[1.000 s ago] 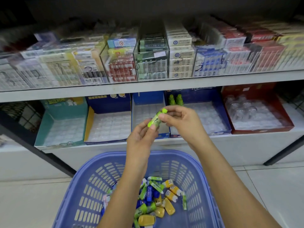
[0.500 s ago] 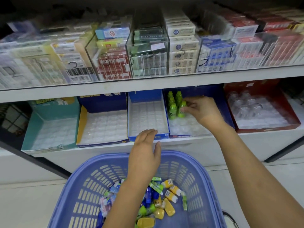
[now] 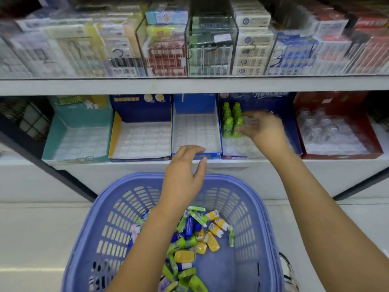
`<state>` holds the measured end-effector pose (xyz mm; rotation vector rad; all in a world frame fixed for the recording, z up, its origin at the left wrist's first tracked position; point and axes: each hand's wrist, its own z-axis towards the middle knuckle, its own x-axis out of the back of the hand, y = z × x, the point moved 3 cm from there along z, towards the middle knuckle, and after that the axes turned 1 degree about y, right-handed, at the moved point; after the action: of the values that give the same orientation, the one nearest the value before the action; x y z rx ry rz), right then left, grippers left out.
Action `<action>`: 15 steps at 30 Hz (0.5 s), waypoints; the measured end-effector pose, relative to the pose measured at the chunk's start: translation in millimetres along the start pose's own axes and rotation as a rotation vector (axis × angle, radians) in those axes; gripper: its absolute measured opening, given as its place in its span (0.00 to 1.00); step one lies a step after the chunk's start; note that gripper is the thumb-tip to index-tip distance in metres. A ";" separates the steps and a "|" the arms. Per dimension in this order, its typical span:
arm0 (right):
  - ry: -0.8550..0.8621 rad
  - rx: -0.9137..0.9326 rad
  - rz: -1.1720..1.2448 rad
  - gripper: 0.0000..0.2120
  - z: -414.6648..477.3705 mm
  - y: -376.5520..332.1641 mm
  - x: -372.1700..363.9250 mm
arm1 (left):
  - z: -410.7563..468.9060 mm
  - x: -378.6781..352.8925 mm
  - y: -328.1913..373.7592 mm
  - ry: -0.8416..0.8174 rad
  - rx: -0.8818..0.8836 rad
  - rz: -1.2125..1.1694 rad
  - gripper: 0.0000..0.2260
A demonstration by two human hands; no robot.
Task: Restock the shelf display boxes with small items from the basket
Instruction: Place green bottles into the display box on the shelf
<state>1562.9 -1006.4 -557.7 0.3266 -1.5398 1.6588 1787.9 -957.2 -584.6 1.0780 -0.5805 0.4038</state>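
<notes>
Left hand [image 3: 185, 171] and right hand [image 3: 263, 128] are shown slack-fingered, empty; few small green plastic bottles [image 3: 232, 121] are racked centre-frame; the lilac slatted plastic basket [image 3: 109, 218] is left well stocked.

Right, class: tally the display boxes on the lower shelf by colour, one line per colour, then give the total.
Teal box: 1
Blue boxes: 3
Red box: 1
Total: 5
</notes>
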 end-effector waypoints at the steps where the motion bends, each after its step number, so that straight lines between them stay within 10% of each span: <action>1: 0.069 0.042 -0.025 0.19 -7.1 -8.1 3.7 | -2.9 1.7 -2.4 -0.010 0.018 -0.027 0.09; 4: 0.021 0.146 -0.010 0.12 -34.3 -40.8 -1.9 | -16.2 -5.3 -24.0 -0.236 0.157 0.025 0.06; 10: -0.864 0.114 -0.251 0.11 -116.3 -45.9 -100.4 | -92.0 -36.1 -100.6 -0.907 0.394 0.520 0.11; 15: -1.160 0.030 -0.559 0.14 -182.5 22.0 -179.8 | -138.5 -47.7 -137.7 -0.885 0.508 0.459 0.12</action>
<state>1720.8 -906.7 -734.6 1.7794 -1.9061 1.0173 1863.1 -891.7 -759.1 1.6138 -1.5901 0.4748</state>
